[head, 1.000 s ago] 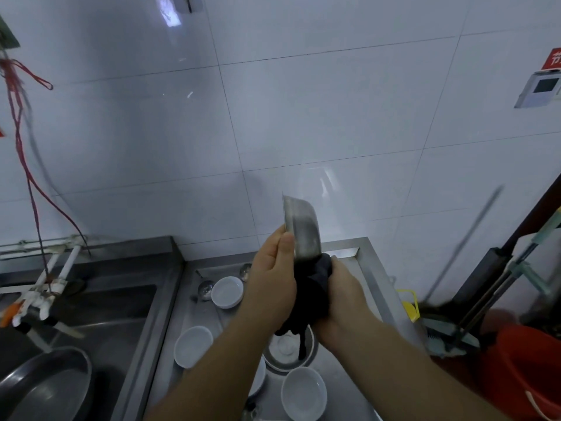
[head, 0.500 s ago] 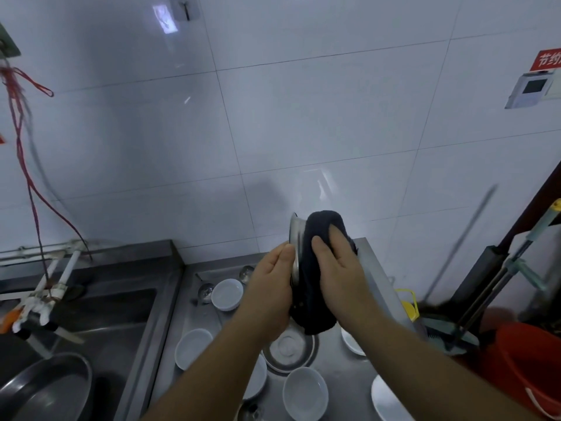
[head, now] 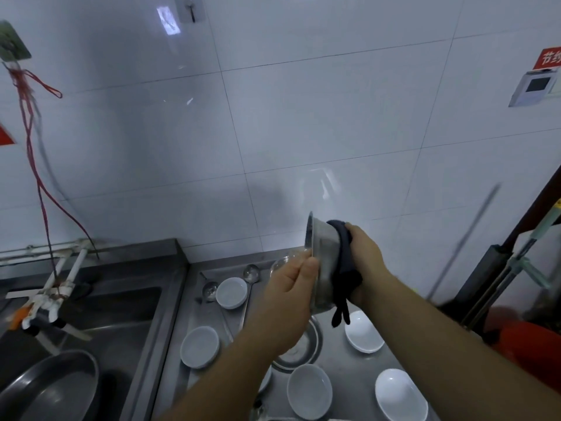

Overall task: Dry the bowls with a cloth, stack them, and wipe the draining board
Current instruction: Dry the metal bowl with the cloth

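I hold a steel bowl (head: 323, 259) on edge above the draining board (head: 340, 354), its rim to the left. My left hand (head: 291, 296) grips the rim, thumb on the near edge. My right hand (head: 365, 262) presses a dark cloth (head: 344, 268) against the bowl's outer base; a cloth end dangles below. On the board lie several white bowls, among them one at the back (head: 231, 292), one at the left (head: 199, 347) and one near the front (head: 309, 391). A steel bowl (head: 299, 350) sits under my left wrist.
A sink (head: 91, 323) with a large steel pan (head: 51, 387) lies to the left, with a tap assembly (head: 51, 296) above it. Two ladles (head: 252, 273) lie at the board's back. Mop handles (head: 516, 262) and a red bucket (head: 531, 344) stand on the right.
The cloth has gone from over the bowl's top rim round to its outer base, and my right hand has moved down behind the bowl. The bowl has shifted right.
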{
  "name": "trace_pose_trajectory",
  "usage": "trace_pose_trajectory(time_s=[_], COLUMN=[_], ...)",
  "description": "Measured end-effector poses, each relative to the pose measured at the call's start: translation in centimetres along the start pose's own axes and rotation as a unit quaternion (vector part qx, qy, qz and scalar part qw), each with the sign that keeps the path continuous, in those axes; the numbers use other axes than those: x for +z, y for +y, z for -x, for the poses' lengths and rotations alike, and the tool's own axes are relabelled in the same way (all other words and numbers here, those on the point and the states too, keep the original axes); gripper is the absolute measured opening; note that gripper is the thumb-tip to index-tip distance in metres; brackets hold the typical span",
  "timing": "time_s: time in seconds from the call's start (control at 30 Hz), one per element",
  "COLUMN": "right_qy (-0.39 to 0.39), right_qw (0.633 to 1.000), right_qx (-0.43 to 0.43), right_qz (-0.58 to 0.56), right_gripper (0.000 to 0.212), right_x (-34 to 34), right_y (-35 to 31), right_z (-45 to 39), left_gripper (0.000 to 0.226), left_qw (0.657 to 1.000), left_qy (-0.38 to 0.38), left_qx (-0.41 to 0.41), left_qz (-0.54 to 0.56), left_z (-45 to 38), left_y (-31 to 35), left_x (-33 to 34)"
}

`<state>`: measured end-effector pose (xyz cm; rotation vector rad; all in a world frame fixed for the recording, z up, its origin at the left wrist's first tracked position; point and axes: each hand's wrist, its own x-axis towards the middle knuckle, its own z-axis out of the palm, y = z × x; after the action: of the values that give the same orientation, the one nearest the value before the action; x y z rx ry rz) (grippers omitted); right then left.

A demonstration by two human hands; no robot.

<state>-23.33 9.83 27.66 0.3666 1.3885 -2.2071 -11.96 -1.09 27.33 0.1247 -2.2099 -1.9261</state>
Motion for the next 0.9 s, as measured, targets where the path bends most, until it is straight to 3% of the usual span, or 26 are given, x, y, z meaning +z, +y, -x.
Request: trace_pose_trajectory(time_s=[0.13, 0.3, 0.5, 0.6, 0.73, 0.8, 0.9], right_qy=[-0.062, -0.082, -0.063, -0.011, -0.015, -0.022, -0.030], right_qw=[0.992, 0.991, 0.998, 1.000, 0.999, 0.998, 0.997], right_qx=[0.106, 0.090, 0.016, 0.004, 0.016, 0.015, 0.022], right_qz=[-0.036, -0.050, -0.011, -0.016, -0.028, -0.048, -0.062], right_gripper=[0.069, 0.078, 0.077, 0.053, 0.042, 0.041, 0.050], right_x=[-0.7, -1.9, -2.9, -3.9, -4.8, -5.3, -6.3], right_y=[1.6, 1.8, 1.4, 1.8, 2.4, 2.4, 2.2], right_z=[0.8, 0.9, 0.9, 0.4, 0.1, 0.1, 0.0], left_gripper=[0.031, 0.027, 0.015, 0.015, 0.021, 0.034, 0.045], left_qw=[0.990, 0.957, 0.903, 0.878, 0.868, 0.864, 0.875], left_qy=[-0.035, -0.113, -0.166, -0.178, -0.154, -0.127, -0.020], left_qx=[0.033, 0.059, 0.080, 0.107, 0.127, 0.151, 0.161], left_qz=[-0.130, -0.260, -0.389, -0.430, -0.455, -0.463, -0.455], left_z=[-0.1, -0.6, -1.1, -1.5, -1.8, -1.9, -2.0], left_y=[-0.8, -1.0, -0.9, -1.5, -2.0, -2.0, -2.1], left_x=[-0.2, -0.8, -1.2, -1.0, 0.2, 0.8, 0.7])
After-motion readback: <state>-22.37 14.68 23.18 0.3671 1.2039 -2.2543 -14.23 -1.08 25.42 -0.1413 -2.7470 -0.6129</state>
